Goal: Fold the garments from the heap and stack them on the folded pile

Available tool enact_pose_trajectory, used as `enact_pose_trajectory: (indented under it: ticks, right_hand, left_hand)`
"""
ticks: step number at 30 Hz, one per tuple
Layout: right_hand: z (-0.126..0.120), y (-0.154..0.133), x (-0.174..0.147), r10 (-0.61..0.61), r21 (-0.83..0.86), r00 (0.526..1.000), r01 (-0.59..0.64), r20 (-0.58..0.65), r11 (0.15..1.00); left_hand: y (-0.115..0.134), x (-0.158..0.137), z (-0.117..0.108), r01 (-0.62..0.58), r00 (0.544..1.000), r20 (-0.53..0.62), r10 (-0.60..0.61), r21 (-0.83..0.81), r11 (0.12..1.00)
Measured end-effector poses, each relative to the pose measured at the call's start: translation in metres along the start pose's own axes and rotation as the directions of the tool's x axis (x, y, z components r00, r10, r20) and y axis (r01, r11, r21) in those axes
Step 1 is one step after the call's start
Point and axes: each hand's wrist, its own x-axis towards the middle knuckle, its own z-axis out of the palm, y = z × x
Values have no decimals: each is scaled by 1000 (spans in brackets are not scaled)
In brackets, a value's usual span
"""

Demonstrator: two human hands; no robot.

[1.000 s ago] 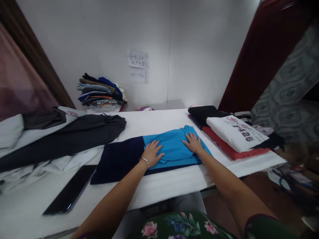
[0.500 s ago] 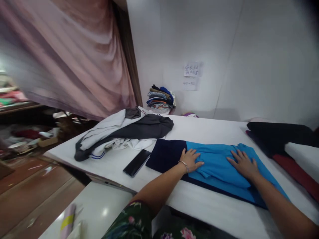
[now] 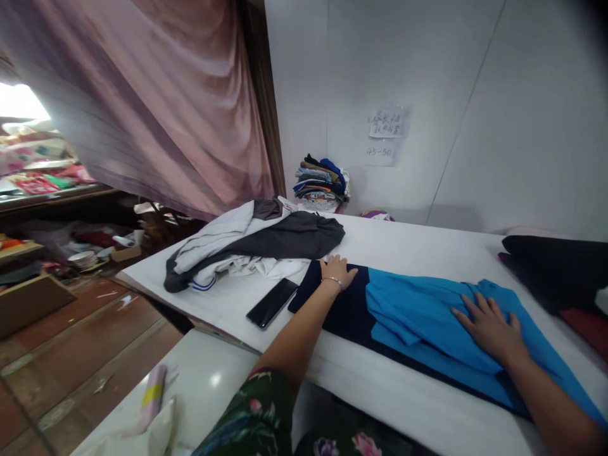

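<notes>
Landmark for all positions: the black phone (image 3: pixel 272 303), lying flat on the white table (image 3: pixel 418 247).

The blue-and-navy garment (image 3: pixel 422 304) is laid lengthwise on the table directly right of the phone; its navy end lies just beside the phone, and whether the two touch cannot be told. The left hand (image 3: pixel 336 271), wearing a bracelet (image 3: pixel 334 280), rests on that navy end, nearest the phone, thumb apart from the fingers. The right hand (image 3: pixel 491 326) lies on the blue part, farther right of the phone, fingers spread. Neither hand is seen pinching cloth. The placement, one hand on either portion, appears to keep the fabric flat and steady.

Loose grey and white clothes (image 3: pixel 304 234) lie beyond the phone, apparently set aside to leave working room. Farther beyond the phone is a stack of folded clothes (image 3: pixel 320 183). Black folded clothing (image 3: pixel 555 272) is well to the phone's right, with red cloth (image 3: pixel 586 332) next to it.

Condition of the garment: bright blue over navy, the navy emerging as a broad panel on the phone's side and a narrow strip along the near edge. The navy looks smooth; the blue shows soft creases and a loose fold between the hands.
</notes>
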Motion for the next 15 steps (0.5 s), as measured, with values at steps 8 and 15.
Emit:
enact_pose_trajectory:
  ticks: [8, 15]
  right_hand:
    - [-24, -18, -6, 92, -91, 994, -87, 54, 992]
    - [-26, -17, -6, 90, -90, 994, -85, 62, 992]
  left_hand:
    - [-19, 12, 29, -28, 974, 225, 35, -34, 999]
    - [-5, 9, 19, 19, 988, 156, -9, -67, 998]
